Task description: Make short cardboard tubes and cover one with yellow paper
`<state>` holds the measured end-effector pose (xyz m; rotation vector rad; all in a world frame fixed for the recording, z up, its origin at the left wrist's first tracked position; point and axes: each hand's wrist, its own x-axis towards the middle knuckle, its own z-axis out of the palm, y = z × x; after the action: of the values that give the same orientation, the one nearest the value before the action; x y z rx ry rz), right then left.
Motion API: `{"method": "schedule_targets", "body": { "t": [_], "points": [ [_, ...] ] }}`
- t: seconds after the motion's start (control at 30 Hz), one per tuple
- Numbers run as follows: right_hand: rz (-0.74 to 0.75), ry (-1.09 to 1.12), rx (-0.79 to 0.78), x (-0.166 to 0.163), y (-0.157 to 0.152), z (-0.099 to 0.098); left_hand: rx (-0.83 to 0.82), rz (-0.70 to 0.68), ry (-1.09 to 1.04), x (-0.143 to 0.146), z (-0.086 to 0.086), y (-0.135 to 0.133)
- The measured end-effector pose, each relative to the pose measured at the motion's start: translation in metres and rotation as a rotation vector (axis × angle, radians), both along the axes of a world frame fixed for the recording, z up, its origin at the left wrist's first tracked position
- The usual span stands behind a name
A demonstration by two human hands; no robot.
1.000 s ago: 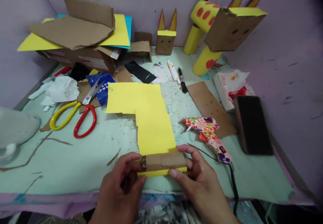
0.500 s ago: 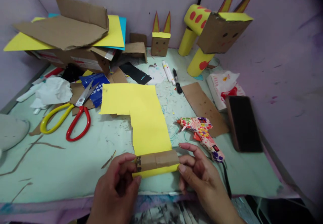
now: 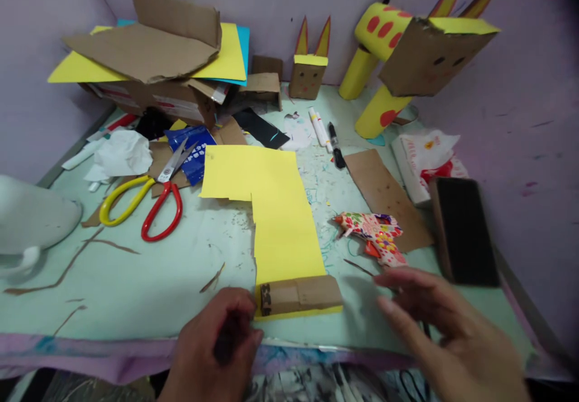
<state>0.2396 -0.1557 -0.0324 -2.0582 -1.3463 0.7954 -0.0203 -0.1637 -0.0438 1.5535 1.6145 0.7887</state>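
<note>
An L-shaped sheet of yellow paper [image 3: 284, 221] lies on the table, with a small flattened cardboard piece [image 3: 312, 293] across its near end. A narrow yellow strip shows along the cardboard's near edge. My left hand [image 3: 221, 335] is curled at the left end of that piece, with thumb and forefinger at the paper's corner. My right hand [image 3: 447, 329] is off the paper, blurred, its fingers apart and nothing seen in them. It is just in front of the flower-patterned glue gun [image 3: 377, 233] and covers the lower part of its handle.
Scissors [image 3: 165, 175] with one yellow and one red handle lie open at left, near a white mug [image 3: 36, 215]. At right are a phone [image 3: 465, 230], a tissue pack [image 3: 425, 160] and a cardboard strip [image 3: 384, 197]. Cardboard animal figures [image 3: 434, 58] stand at the back.
My right hand has let go of the cardboard and paper and moved right, towards the glue gun. The cardboard lies lower on the table, and the whole view has shifted.
</note>
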Motion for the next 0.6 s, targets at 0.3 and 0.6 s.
{"method": "schedule_targets", "body": {
  "t": [0.3,0.6],
  "points": [
    [-0.013,-0.357,-0.313,0.028,0.045,0.000,0.140,-0.127,0.095,0.001,-0.003,0.002],
    [-0.146,0.277,-0.361,0.033,0.059,0.006,0.205,-0.242,0.016,-0.002,-0.006,0.005]
  ]
}}
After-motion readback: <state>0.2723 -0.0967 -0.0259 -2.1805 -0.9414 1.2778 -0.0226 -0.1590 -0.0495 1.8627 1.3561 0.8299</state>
